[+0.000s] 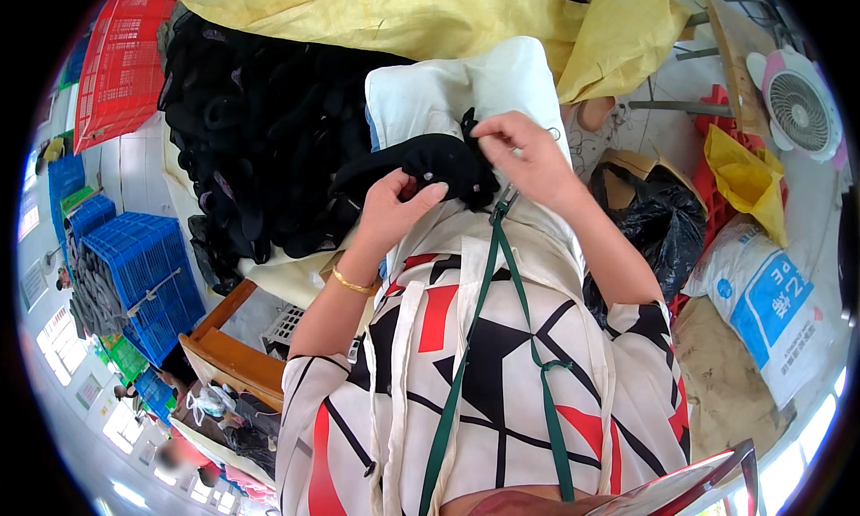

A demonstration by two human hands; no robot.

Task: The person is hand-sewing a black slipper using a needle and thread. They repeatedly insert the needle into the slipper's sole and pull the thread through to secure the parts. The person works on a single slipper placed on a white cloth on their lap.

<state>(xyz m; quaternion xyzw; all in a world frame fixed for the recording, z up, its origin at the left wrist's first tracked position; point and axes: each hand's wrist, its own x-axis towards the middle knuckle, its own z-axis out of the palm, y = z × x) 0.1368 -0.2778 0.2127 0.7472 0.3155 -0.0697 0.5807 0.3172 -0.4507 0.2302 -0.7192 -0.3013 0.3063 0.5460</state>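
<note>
A black sock-like knitted piece [439, 162] with small pinkish marks lies over the white cloth [502, 77] on my lap. My left hand [399, 207] is closed on its near edge, thumb on top. At the piece's far right end, my right hand [524, 153] has its fingers curled together by a dark tuft of fabric; what they pinch is too small to make out. A green lanyard [495, 247] hangs from my neck to a metal end [507, 196] below my right wrist. To the left is a large heap of similar black pieces [278, 131], some with purplish patches.
Yellow sheeting [385, 10] stretches behind the heap. At the right are a black plastic bag [649, 211], a white-and-blue sack [761, 292], a yellow bag [743, 176] and a fan [797, 108]. Blue crates [148, 265], a red crate [125, 59] and a wooden bench [228, 346] stand left.
</note>
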